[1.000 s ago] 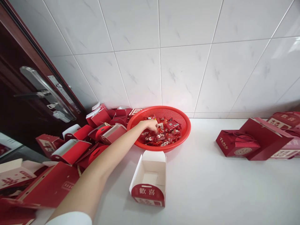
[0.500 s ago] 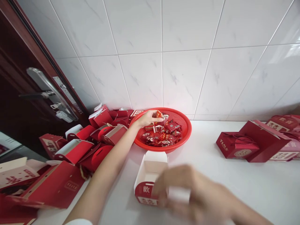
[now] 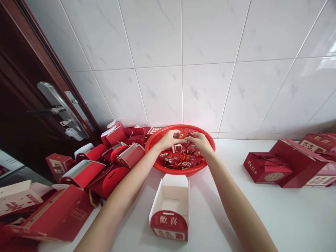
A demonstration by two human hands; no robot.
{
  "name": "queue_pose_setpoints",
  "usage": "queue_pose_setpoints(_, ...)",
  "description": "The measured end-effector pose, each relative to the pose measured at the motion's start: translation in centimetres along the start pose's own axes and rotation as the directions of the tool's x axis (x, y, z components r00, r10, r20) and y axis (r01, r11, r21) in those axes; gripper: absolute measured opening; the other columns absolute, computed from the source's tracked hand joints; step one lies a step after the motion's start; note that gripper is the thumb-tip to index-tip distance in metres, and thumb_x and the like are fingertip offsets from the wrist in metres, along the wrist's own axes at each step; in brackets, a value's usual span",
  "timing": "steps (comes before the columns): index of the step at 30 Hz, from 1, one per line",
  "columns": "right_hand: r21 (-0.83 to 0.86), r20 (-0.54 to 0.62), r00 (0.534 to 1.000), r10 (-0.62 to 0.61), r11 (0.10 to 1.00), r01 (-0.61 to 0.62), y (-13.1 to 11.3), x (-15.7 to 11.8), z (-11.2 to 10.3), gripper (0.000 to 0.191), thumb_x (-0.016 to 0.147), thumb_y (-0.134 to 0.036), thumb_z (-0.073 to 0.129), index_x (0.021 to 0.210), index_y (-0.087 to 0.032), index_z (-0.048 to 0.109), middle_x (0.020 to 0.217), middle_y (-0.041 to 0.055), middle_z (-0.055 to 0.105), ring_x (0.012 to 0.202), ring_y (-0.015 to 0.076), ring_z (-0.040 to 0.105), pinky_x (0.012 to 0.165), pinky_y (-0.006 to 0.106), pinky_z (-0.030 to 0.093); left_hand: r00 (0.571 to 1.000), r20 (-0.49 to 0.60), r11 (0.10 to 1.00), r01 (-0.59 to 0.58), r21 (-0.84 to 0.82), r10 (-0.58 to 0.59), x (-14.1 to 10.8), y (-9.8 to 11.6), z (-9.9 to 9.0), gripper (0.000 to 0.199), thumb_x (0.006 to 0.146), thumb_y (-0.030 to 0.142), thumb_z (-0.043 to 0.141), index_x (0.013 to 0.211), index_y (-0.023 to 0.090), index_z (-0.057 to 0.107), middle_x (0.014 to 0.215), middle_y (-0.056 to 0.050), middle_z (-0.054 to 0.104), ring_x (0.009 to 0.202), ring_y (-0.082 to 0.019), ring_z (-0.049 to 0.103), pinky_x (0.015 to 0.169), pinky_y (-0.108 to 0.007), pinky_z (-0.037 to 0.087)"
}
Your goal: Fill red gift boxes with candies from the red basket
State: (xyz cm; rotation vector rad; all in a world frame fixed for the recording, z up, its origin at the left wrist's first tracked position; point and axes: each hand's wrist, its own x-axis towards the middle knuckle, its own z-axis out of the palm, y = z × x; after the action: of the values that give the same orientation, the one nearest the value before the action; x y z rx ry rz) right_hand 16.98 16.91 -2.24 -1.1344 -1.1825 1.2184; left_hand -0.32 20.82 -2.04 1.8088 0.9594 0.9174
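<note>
Two hands (image 3: 168, 140) — perhaps on one packet (image 3: 187, 140)

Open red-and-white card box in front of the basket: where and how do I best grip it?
Probably by the rounded red front panel of the open red-and-white card box. Come from above on the near side, one fingertip inside, one outside. The panel stands upright with a slot near its top edge, and the open top leaves room inside. Pinch lightly; the card looks thin.

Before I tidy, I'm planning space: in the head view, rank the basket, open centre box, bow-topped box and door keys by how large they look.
Basket and open centre box: too alike to rank
Bow-topped box
Door keys
</note>
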Motion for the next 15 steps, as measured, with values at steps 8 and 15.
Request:
queue_pose_setpoints(8,0.034,-0.082,0.996,-0.034,0.999,0.037,0.7,0.62,-0.46,0.013,0.074,-0.023,0.076,0.078,-0.018,0.064,0.06,-0.0025,0.062,0.048,0.0107,0.056,0.041,0.02,0.046,1.0,0.028,0.997,-0.002,0.081,-0.001,0.12,-0.16,0.07,0.054,0.06,0.057,0.087,0.061,0.018,0.051,0.064,0.006,0.046,0.064,-0.012,0.046,0.063,-0.027,0.037)
queue_pose_setpoints(15,0.063,-0.009,0.999,-0.037,0.997,0.037,0.44,0.15,-0.41,0.026,0.07,-0.031,0.083,0.086,-0.017,0.068,0.064,-0.0015,0.065,0.054,0.0143,0.062,0.043,0.023,0.046,0.995,0.086,0.997,0.034,0.075,-0.041,0.04,0.02,0.16,0.045,0.058,0.054,0.089,0.07,0.015,0.07,0.068,0.001,0.065,0.071,-0.018,0.058,0.07,-0.031,0.046)
